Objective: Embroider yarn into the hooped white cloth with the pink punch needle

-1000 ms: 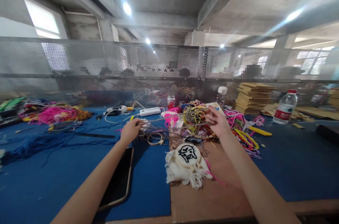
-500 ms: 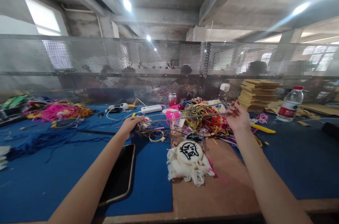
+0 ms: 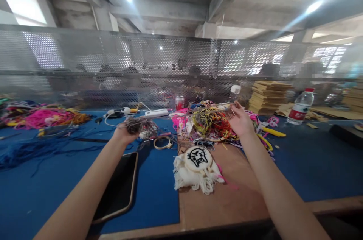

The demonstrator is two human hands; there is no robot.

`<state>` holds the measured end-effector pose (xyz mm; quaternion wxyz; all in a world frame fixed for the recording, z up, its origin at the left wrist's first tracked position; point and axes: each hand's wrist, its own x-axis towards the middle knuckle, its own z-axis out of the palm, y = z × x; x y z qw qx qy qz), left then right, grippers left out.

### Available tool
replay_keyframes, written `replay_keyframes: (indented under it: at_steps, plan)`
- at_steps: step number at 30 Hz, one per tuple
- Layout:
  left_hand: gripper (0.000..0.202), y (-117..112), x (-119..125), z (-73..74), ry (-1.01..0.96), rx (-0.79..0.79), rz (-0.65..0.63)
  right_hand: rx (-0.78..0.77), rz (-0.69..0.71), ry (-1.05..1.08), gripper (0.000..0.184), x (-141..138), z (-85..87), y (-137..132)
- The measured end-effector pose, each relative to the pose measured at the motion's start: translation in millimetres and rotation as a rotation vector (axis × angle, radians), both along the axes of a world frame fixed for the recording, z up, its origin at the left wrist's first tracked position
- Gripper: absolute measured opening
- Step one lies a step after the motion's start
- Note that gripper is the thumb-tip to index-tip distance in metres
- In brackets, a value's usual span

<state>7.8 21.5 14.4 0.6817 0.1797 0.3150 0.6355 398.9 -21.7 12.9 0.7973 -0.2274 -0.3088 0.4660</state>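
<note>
My left hand (image 3: 126, 133) is closed under a tangled clump of grey yarn (image 3: 141, 125) at the left of centre. Strands of it stretch across to my right hand (image 3: 239, 119), whose fingers pinch them above the colourful yarn heap (image 3: 211, 120). Between my forearms lies a small embroidery hoop (image 3: 197, 159) with a black face stitched on white cloth; fringed white fabric (image 3: 185, 179) spreads beneath it. Beyond it to the left is an empty wooden hoop (image 3: 162, 142). A dark tablet (image 3: 117, 190) rests beside my left forearm, which partly covers it.
A perforated metal screen (image 3: 159, 81) closes off the back, with blurred people behind. Stacked brown cardboard (image 3: 268, 98) and a water bottle (image 3: 300, 106) stand at right. More yarn (image 3: 48, 118) lies at left. A can (image 3: 179, 102) and white power strip (image 3: 157, 112) sit near the screen.
My left hand has turned and now cups the grey yarn clump, lifted off the table. My right hand still holds the other end. The whole view has shifted slightly.
</note>
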Motion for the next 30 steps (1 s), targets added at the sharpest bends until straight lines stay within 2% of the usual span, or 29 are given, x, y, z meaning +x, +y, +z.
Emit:
replay_keyframes:
  at_steps: [2, 3, 5, 7, 8, 10, 12, 14, 16, 17, 18, 20, 22, 23, 24, 25, 27, 30]
  plan:
    - [0.040, 1.1, 1.5, 2.2, 0.101, 0.060, 0.104, -0.020, -0.059, -0.125, 0.027, -3.0, -2.1, 3.1]
    - [0.045, 2.1, 1.1, 2.7, 0.243, 0.111, 0.189, -0.026, -0.124, -0.221, 0.025, -5.2, -3.4, 4.8]
    - [0.047, 4.8, -1.7, 2.3, 0.629, 0.223, 0.403, -0.014, -0.308, -0.446, 0.021, -9.5, -5.8, 7.8]
    - [0.033, 7.6, -6.9, -0.3, 1.000, 0.313, 0.585, 0.015, -0.481, -0.625, 0.018, -12.7, -7.5, 9.4]
    - [0.024, 9.0, -10.0, -2.4, 1.118, 0.349, 0.629, 0.029, -0.534, -0.684, 0.017, -13.6, -7.8, 9.5]
    - [0.029, 12.1, -16.1, -8.3, 1.270, 0.384, 0.660, 0.047, -0.571, -0.745, 0.016, -14.5, -7.6, 8.4]
    - [0.036, 15.7, -20.7, -15.1, 1.454, 0.329, 0.583, 0.046, -0.552, -0.756, 0.016, -15.5, -6.3, 5.8]
    - [0.035, 18.1, -22.7, -20.8, 1.645, 0.205, 0.441, 0.028, -0.503, -0.739, 0.015, -17.8, -4.2, 2.4]
    - [0.031, 16.3, -20.9, -23.1, 1.726, 0.137, 0.361, 0.009, -0.447, -0.725, 0.014, -21.3, -1.4, -1.5]
    - [0.026, 13.1, -18.4, -22.7, 1.751, 0.150, 0.361, 0.004, -0.419, -0.721, 0.013, -23.3, 0.2, -3.5]
    - [0.020, 8.4, -14.7, -21.4, 1.792, 0.179, 0.370, 0.002, -0.391, -0.716, 0.012, -25.5, 1.7, -5.4]
    - [0.009, -3.9, -4.0, -17.1, 1.997, 0.363, 0.486, -0.012, -0.319, -0.711, 0.012, -30.7, 4.4, -8.7]
    - [0.002, -16.7, 10.1, -12.1, 2.076, 0.516, 0.546, -0.038, -0.215, -0.718, 0.012, -38.5, 5.8, -11.3]
    - [0.005, -22.4, 18.0, -9.9, 2.082, 0.569, 0.549, -0.049, -0.153, -0.727, 0.014, -43.8, 5.8, -12.6]
    - [0.010, -27.4, 26.1, -8.1, 2.073, 0.626, 0.516, -0.057, -0.087, -0.737, 0.016, -50.3, 5.3, -14.0]
    - [0.016, -32.0, 34.4, -6.7, 2.039, 0.704, 0.416, -0.059, -0.016, -0.748, 0.019, -57.8, 4.1, -15.7]
    - [0.030, -41.2, 51.0, -5.1, 1.866, 0.881, 0.078, -0.062, 0.146, -0.759, 0.028, -75.1, 0.0, -20.2]
    - [0.048, -57.6, 72.8, -3.8, 1.531, 0.892, -0.412, -0.090, 0.476, -0.760, 0.046, -99.2, -8.5, -27.7]
